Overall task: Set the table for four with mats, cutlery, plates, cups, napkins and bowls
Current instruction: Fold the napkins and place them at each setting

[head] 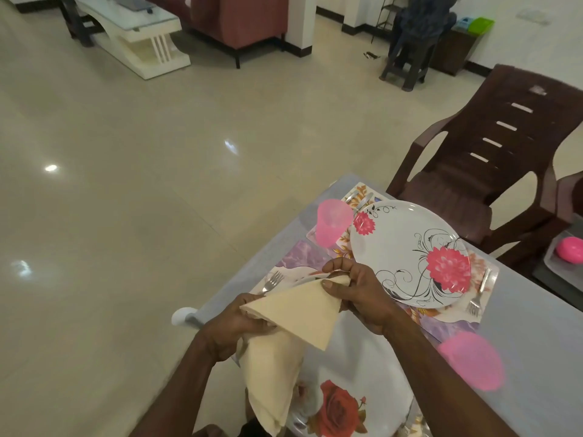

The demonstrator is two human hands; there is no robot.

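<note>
A cream cloth napkin (293, 313) is held above the near place setting. My left hand (233, 329) grips its left fold and the bundle hanging below, and my right hand (356, 288) pinches its top corner. Beyond lies a white plate with pink flowers (407, 247) on a floral mat (303, 257). A pink cup (331, 223) stands at that plate's far left, and a second pink cup (473, 361) is at the near right. One fork (271, 280) lies left of my hands, another fork (478, 294) right of the plate. A rose-patterned plate (350, 389) sits under my arms.
A grey cloth covers the table (530, 342), whose left edge drops to a shiny tiled floor. A brown plastic chair (492, 171) stands at the far side. A tray with a pink bowl (569, 250) sits at the right edge. A person sits far back.
</note>
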